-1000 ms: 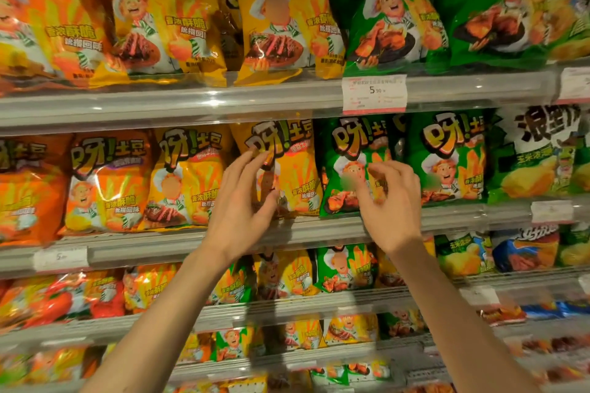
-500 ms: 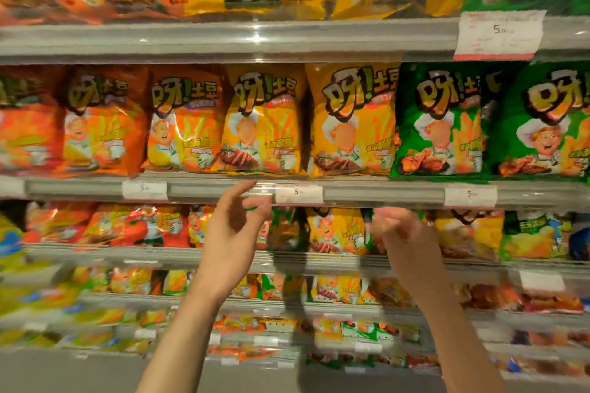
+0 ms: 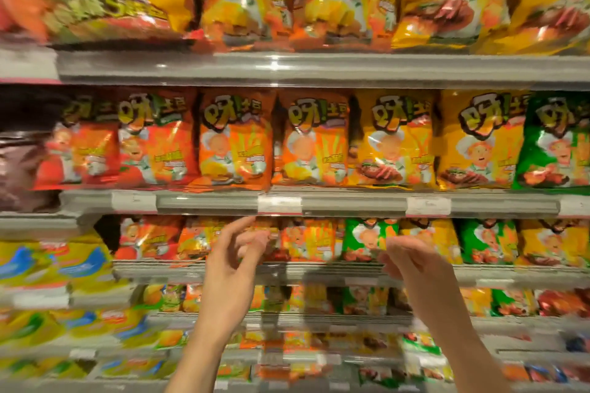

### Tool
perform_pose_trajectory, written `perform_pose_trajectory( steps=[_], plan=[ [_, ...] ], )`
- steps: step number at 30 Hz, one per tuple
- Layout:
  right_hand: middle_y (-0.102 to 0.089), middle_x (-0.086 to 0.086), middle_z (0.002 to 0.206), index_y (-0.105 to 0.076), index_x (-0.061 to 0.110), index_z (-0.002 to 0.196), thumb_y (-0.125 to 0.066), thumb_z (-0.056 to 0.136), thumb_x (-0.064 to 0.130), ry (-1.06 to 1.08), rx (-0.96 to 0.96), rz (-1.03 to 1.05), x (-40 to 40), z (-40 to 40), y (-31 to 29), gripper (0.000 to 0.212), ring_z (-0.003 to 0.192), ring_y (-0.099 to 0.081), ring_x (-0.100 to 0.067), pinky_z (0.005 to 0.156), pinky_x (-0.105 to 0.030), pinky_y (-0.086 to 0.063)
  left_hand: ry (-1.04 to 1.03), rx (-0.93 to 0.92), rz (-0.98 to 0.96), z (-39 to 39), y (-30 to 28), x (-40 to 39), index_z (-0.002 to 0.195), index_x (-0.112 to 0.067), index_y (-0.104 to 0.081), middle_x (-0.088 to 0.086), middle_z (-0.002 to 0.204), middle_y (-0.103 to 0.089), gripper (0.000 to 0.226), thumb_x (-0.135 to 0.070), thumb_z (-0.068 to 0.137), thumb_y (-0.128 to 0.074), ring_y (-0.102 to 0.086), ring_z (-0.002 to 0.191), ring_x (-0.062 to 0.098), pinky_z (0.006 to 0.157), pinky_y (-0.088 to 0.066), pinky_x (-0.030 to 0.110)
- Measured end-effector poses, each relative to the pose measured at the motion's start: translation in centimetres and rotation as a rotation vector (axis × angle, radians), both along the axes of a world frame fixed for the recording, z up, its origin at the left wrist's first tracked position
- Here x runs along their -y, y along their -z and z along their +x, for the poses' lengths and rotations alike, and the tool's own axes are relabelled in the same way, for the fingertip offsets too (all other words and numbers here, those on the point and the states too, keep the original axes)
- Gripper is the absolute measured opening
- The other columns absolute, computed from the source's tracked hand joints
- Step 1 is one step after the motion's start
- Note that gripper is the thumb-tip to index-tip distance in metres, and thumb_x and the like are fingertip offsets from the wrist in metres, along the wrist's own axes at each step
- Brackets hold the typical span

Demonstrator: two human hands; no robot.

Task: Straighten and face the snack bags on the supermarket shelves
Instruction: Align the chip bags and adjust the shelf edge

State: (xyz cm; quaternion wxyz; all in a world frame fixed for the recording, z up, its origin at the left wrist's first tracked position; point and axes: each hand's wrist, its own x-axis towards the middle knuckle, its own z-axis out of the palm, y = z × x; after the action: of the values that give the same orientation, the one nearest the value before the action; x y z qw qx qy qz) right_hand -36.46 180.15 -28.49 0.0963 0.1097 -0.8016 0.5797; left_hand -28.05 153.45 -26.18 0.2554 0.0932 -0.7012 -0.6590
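Rows of snack bags fill the shelves. On the middle shelf stand orange bags [image 3: 234, 140], yellow bags [image 3: 394, 140] and a green bag [image 3: 557, 140], upright and facing out. Below them sit smaller orange bags [image 3: 308, 238] and a green bag [image 3: 367, 238]. My left hand [image 3: 233, 262] is raised in front of that lower row, fingers loosely spread, holding nothing. My right hand [image 3: 415, 265] hovers in front of the green and yellow bags, fingers relaxed and slightly curled, holding nothing. The view is blurred by motion.
Grey shelf rails [image 3: 351, 204] carry white price tags [image 3: 279, 204]. Large bags [image 3: 348, 0] crowd the top shelf. At the left are dark bags [image 3: 22, 153] and yellow-blue bags [image 3: 57, 265]. More small bags fill the lowest shelves.
Both hands have come off the middle-shelf bags and dropped to the row below. The view has swung left and down, so the orange bags now sit in the centre.
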Motion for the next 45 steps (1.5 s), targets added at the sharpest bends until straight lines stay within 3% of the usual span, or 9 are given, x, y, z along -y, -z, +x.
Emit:
perform_pose_trajectory(
  steps=[6,16,19,23,27,33,40,42,45],
  plan=[
    [-0.078,0.003,0.081,-0.077,0.045,0.085,-0.063,0.099,0.023,-0.050,0.048,-0.064,6.2,0.8,0.0,0.029,0.078,-0.075,-0.020,0.076,-0.043,-0.063,-0.093,0.046,0.045,2.4,0.3,5.7,0.119,-0.025,-0.064,-0.008,0.093,-0.076,0.020,-0.020,0.099,-0.065,-0.071,0.094,-0.001,0.089,-0.052,0.022],
    [-0.078,0.005,0.082,-0.074,0.041,0.087,-0.064,0.097,0.031,-0.133,0.069,-0.094,9.7,-1.1,0.3,0.018,0.080,-0.075,-0.013,0.083,-0.047,-0.060,-0.112,0.037,-0.008,1.2,-0.1,8.5,0.118,-0.028,-0.067,-0.003,0.100,-0.077,0.027,-0.034,0.092,-0.067,-0.073,0.100,0.014,0.095,-0.054,0.034],
    [-0.078,0.006,0.081,-0.074,0.043,0.088,-0.062,0.093,0.044,-0.155,0.061,-0.107,10.3,-1.9,0.7,0.013,0.079,-0.075,-0.011,0.081,-0.039,-0.059,-0.147,0.032,0.008,1.0,0.5,9.0,0.118,-0.028,-0.068,0.000,0.103,-0.077,0.024,-0.030,0.095,-0.067,-0.073,0.103,0.017,0.098,-0.054,0.039],
    [-0.077,0.010,0.080,-0.075,0.040,0.088,-0.062,0.100,0.025,-0.142,0.062,-0.075,10.9,-2.5,1.2,0.023,0.075,-0.074,-0.009,0.069,-0.022,-0.058,-0.175,0.034,-0.005,0.8,1.5,10.1,0.115,-0.029,-0.069,-0.006,0.100,-0.077,0.019,-0.021,0.098,-0.066,-0.073,0.100,0.008,0.090,-0.056,0.031],
    [-0.078,0.012,0.083,-0.073,0.029,0.098,-0.061,0.100,0.023,-0.103,0.098,-0.061,11.6,-2.6,1.7,0.014,0.076,-0.073,-0.004,0.074,-0.023,-0.053,-0.189,0.037,-0.006,0.4,2.8,11.7,0.111,-0.029,-0.070,-0.010,0.095,-0.078,0.017,-0.018,0.099,-0.066,-0.073,0.093,0.006,0.078,-0.056,0.017],
    [-0.077,0.014,0.083,-0.072,0.033,0.097,-0.061,0.100,0.027,-0.027,0.160,-0.023,14.9,-1.6,3.4,0.012,0.076,-0.073,-0.001,0.067,-0.012,-0.051,-0.116,0.089,0.022,0.0,6.7,15.2,0.109,-0.029,-0.071,-0.004,0.099,-0.077,0.017,-0.016,0.101,-0.064,-0.074,0.094,0.014,0.081,-0.061,0.028],
    [-0.068,0.007,0.074,-0.067,0.012,0.094,-0.058,0.102,0.008,0.037,0.257,-0.022,18.9,-1.3,7.6,0.013,0.063,-0.061,0.002,0.057,-0.006,-0.042,-0.004,0.224,0.026,-2.8,12.6,16.5,0.109,-0.025,-0.069,-0.001,0.093,-0.076,0.012,-0.023,0.097,-0.067,-0.072,0.092,0.022,0.084,-0.056,0.036],
    [-0.068,0.001,0.082,-0.066,0.013,0.095,-0.057,0.101,0.002,0.050,0.268,0.035,19.7,-1.9,8.5,0.016,0.070,-0.062,-0.007,0.058,-0.006,-0.043,0.016,0.248,-0.035,-4.0,13.8,16.3,0.114,-0.024,-0.066,-0.003,0.096,-0.073,0.016,-0.025,0.097,-0.067,-0.070,0.092,0.010,0.082,-0.054,0.028],
    [-0.064,-0.003,0.088,-0.067,0.002,0.095,-0.055,0.097,-0.010,0.049,0.265,0.112,20.3,-3.0,9.4,0.017,0.073,-0.057,0.004,0.065,-0.001,-0.041,0.037,0.281,-0.079,-6.2,14.6,15.9,0.121,-0.021,-0.064,-0.015,0.105,-0.067,0.021,-0.022,0.099,-0.066,-0.061,0.090,-0.016,0.074,-0.045,0.004]
  ],
)
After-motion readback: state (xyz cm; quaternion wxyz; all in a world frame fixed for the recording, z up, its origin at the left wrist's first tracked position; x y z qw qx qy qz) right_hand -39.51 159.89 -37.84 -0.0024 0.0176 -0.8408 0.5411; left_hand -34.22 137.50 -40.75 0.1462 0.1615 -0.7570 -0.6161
